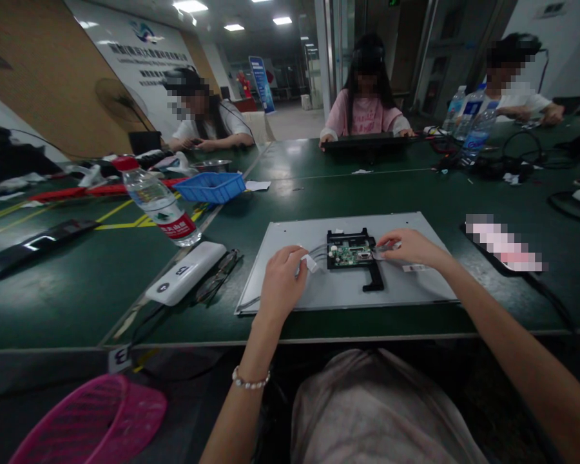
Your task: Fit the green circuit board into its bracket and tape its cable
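A flat grey panel (290,235) lies on the table in front of me, with a black bracket (374,281) on it. Within that bracket sits a green circuit board (350,255). Grey cables (319,251) run from the board's left side toward my left hand (284,280), whose fingers are closed on a cable with a white tag (310,262). At the board's right edge, my right hand (408,248) pinches a thin greyish cable (385,247); its far end is hard to make out.
Left of the panel are glasses (220,276), a white power bank (186,274), a water bottle (159,206) and a blue basket (210,187). A phone (500,248) lies to the right. Below the table edge is a pink basket (96,419). Several people sit across the table.
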Available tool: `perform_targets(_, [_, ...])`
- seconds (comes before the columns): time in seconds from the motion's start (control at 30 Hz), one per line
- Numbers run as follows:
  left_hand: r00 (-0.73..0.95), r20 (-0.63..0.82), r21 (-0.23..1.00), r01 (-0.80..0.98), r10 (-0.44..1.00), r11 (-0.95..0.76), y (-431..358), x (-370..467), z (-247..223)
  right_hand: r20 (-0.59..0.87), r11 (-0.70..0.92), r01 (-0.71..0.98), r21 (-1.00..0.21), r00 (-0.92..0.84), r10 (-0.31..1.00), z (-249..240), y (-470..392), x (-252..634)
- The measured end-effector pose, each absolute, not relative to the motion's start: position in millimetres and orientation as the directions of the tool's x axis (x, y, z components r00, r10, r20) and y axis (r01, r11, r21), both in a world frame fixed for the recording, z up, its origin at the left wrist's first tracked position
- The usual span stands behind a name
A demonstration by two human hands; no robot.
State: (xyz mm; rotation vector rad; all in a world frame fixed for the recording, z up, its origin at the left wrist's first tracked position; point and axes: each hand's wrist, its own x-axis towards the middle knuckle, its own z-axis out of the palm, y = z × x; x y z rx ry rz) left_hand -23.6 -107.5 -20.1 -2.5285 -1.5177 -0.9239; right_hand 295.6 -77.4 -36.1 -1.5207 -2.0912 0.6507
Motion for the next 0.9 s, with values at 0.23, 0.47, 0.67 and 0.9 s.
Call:
perform_targets(0.23, [0.381,0.539,0.230,0.791,0.751,-0.567,-106.6,-22.6,-21.6,0.071,0.306,0.734,-0.606,-0.333,0.940,-36.5,-76.1,291.3])
perform_targets(0.47, [0.403,0.558,0.220,0.771,0.725,-0.597,-107.7,-17.2,-17.4,0.055,0.167,0.808,-0.564,-0.165,0.985,-33.6,-70.7,317.4])
perform_targets(0.67, [0.632,0.406,0.095,0.689,0.660,-0.718,-79.2,26.8,20.1,0.129,0.147,0.879,-0.453,-0.098,0.987,-36.6,-69.3,325.3])
perform_targets(0.9, [0.662,0.140,-0.061,0.748,0.736,-0.661,0.4,54.7,15.9,0.132,0.175,0.879,-0.444,-0.129,0.983,-33.7,-71.5,317.7])
